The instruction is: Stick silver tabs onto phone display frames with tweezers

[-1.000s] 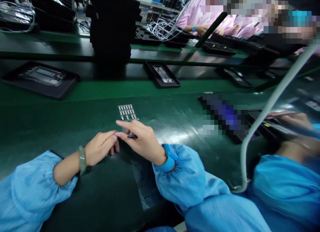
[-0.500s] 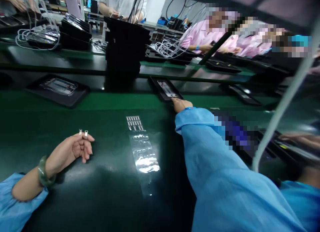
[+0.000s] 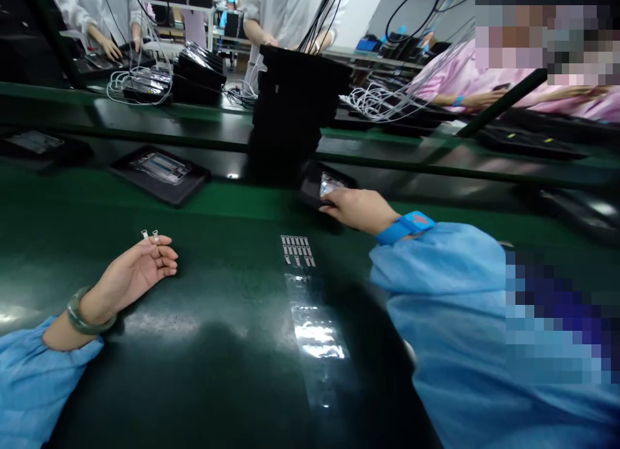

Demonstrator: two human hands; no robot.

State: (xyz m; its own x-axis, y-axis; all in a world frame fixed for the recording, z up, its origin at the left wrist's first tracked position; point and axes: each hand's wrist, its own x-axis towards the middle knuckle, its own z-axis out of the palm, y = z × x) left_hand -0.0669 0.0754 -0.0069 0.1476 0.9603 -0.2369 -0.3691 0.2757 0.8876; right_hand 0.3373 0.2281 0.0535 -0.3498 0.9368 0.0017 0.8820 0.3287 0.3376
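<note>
Pale tabs (image 3: 155, 236), 2 in number, are carried on the fingers of the left hand (image 3: 133, 274), near its fingertips. They stand up side by side, probably held by their own tack, since they are not pinched. The left hand is raised over the green bench (image 3: 217, 371), palm turned partly upward and fingers loosely curled, with nothing clenched; by this pose the tabs are seemingly kept upright and free of the surface.

The right hand (image 3: 363, 210) is stretched forward to a black tray (image 3: 310, 185), where a shiny flat part (image 3: 330, 181) is partly covered by the fingers. The tray and its part are blurred, so whether the rim or the part is gripped, or merely touched, cannot be told.

Between the hands, small labels (image 3: 297, 250) are laid out in 3 rows at the far end of a clear film strip (image 3: 317, 333). The strip is placed flat and lengthwise, likely so that the labels can be reached from either side. Gaps are seen in the nearest row.

Farther left, another tray (image 3: 177, 196) is set on the bench with a flat frame (image 3: 165, 167) inside. Beyond, a tall black stack (image 3: 295, 100) is stood beside white cables (image 3: 380, 104).
</note>
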